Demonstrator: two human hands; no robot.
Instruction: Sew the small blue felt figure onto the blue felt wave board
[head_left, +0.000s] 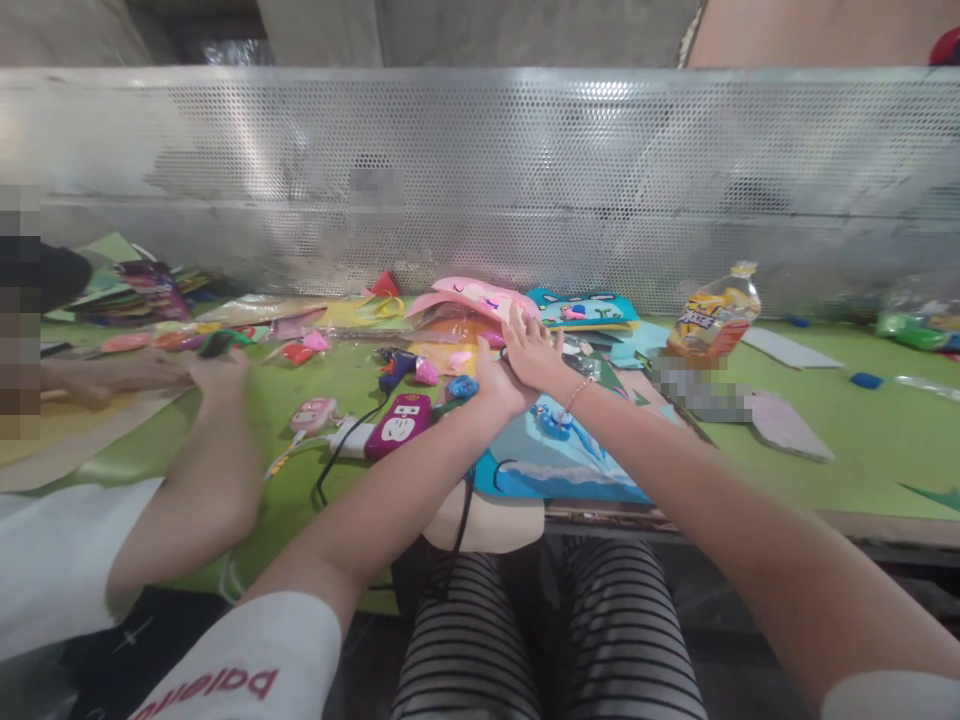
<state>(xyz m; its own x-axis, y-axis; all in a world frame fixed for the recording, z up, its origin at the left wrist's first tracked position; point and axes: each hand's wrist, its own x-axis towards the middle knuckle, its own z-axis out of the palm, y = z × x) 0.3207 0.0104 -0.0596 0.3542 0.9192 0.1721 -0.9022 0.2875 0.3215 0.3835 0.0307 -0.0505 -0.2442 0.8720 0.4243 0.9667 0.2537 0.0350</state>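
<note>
My right hand (536,350) lies across my left hand (504,385), palm side to palm side, with its fingers stretched and slightly spread. My left thumb points up; the other left fingers are mostly hidden behind the right hand. A small dark spot shows between the hands, too unclear to name. Below them lies a blue decorated sheet (525,475) with a wavy light-blue band. Just beyond my fingertips rest a pink cut-out with a drawn face (480,293) and a teal cut-out (585,312). A blue glue gun (395,370) lies left of my hands.
Left of me, another person's hand (217,370) holds a dark green piece. A magenta power strip (397,428), a black cable and a pink gadget (313,414) lie nearby. Rightward stand a clear bottle with a yellow label (712,318) and flat boards. A perforated metal panel (480,180) backs the green table.
</note>
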